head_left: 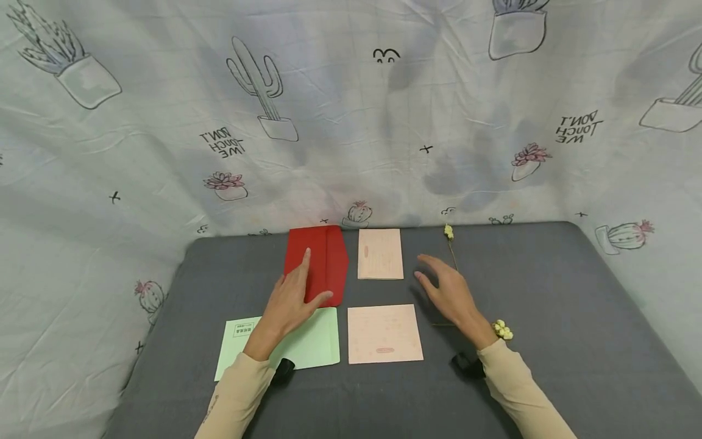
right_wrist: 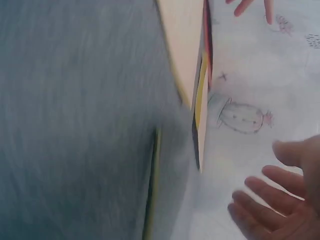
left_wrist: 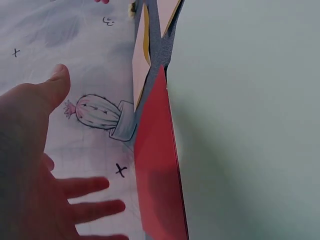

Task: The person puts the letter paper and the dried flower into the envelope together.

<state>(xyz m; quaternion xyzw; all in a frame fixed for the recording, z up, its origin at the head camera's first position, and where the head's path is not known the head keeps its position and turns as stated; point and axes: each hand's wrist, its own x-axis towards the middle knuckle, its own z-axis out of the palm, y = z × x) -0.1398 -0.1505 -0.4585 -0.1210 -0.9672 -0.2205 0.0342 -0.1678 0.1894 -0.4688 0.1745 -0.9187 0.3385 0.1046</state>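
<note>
My left hand [head_left: 287, 305] hovers with spread fingers over a red envelope [head_left: 336, 262] and the upper edge of a light green envelope [head_left: 320, 344]. In the left wrist view a gap shows between that hand [left_wrist: 55, 165] and the red envelope [left_wrist: 160, 170]. My right hand [head_left: 452, 296] is in the air, fingers loosely bent, holding nothing. Left of it lie a small pale pink card [head_left: 381, 254] and a larger pale pink card [head_left: 385, 334]. One yellow dried flower [head_left: 448, 231] lies beyond the right hand; another [head_left: 501, 330] is partly hidden behind the wrist.
A dark grey cloth [head_left: 576, 341] covers the table. Behind it hangs a pale curtain [head_left: 340, 122] printed with cacti. A black wrist-worn device [head_left: 467, 366] sits under the right sleeve, and another [head_left: 283, 371] under the left.
</note>
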